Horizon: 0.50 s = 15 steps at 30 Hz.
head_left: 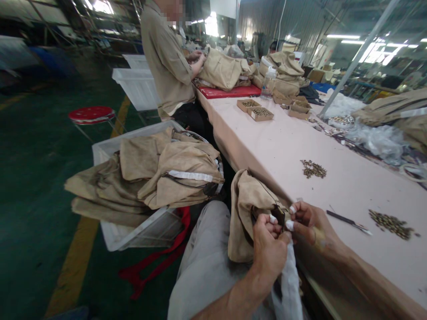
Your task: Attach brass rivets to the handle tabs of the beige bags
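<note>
A tan suede bag (248,200) hangs over my lap against the edge of the pale pink table (276,146). My left hand (268,246) is closed on the bag's dark top edge. My right hand (308,222), with white tape on its fingertips, pinches the same edge from the table side. A white strip of cloth or plastic (290,280) hangs down below my hands.
A white bin (140,231) heaped with tan bags stands at my left. Small piles of metal studs (313,169) (392,222) and a thin dark tool (348,221) lie on the table. A person (170,62) works on another bag further along, near cardboard boxes of studs (255,109).
</note>
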{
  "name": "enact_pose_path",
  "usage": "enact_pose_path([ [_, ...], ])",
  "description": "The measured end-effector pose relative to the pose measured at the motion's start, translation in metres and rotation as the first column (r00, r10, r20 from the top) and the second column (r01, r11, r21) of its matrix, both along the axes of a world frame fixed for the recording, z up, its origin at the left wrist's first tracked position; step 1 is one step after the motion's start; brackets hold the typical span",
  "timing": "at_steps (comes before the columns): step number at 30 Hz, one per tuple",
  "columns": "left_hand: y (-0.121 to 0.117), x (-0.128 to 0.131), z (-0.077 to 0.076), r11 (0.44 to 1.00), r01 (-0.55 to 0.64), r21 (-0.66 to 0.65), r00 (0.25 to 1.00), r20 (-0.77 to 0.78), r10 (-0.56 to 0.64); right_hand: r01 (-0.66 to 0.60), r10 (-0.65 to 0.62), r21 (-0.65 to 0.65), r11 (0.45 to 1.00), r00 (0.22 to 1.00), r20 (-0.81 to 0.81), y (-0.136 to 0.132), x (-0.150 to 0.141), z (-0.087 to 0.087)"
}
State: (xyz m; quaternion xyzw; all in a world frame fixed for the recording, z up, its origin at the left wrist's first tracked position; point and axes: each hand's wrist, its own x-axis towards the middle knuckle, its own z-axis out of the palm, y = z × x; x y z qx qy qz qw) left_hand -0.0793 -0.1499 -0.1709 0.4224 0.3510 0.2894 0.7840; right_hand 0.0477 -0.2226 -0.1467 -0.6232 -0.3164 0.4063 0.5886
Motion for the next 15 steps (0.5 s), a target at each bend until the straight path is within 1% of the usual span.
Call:
enact_pose_path([
  [3,-0.003,-0.001,0.0,0.999,0.001,-0.033,1.0,-0.015,-0.002,0.005,-0.005,-0.004,1.0,1.0,-0.02,0.0,0.003,-0.005],
  [6,-0.005,-0.004,0.006,0.994,0.1,-0.039,0.991,-0.082,-0.103,-0.009,0.01,0.001,1.0,0.999,-0.049,0.001,0.013,-0.01],
  [8,-0.005,-0.007,0.011,0.987,0.16,-0.031,0.982,-0.098,-0.162,-0.001,0.002,0.003,1.0,0.997,-0.076,0.001,0.018,-0.011],
  [11,-0.004,-0.008,0.017,0.985,0.17,-0.01,0.981,-0.092,-0.17,0.029,-0.029,-0.001,1.0,0.996,-0.081,-0.001,0.016,-0.006],
  [15,-0.003,-0.008,0.018,0.989,0.146,-0.002,0.986,-0.082,-0.146,0.006,-0.007,-0.009,1.0,0.999,-0.05,-0.004,0.001,0.006],
])
